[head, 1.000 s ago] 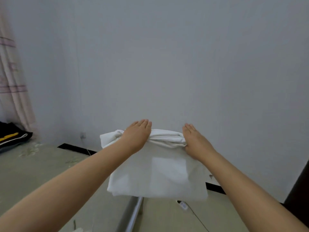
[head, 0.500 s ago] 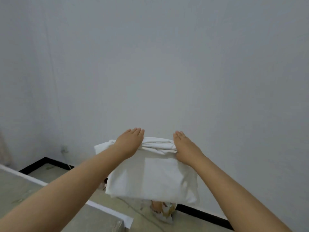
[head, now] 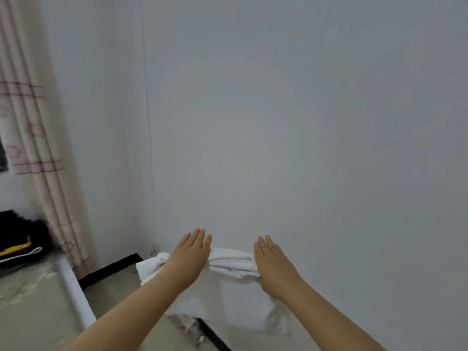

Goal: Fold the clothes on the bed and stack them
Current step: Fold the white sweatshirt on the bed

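Head view: the left hand (head: 188, 259) and right hand (head: 274, 266) hold a folded white garment (head: 231, 266) up in the air, fingers straight on top, thumbs hidden underneath, so the grip is unclear. Looks like the carry-to-stack step. Next it needs lowering flat onto the bed (head: 38, 307), probably near the dark clothes (head: 17, 239).

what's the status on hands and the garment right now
Left hand and right hand carry folded white garment in the air, fingers straight. Black clothes on bed far left. Nothing in the way.
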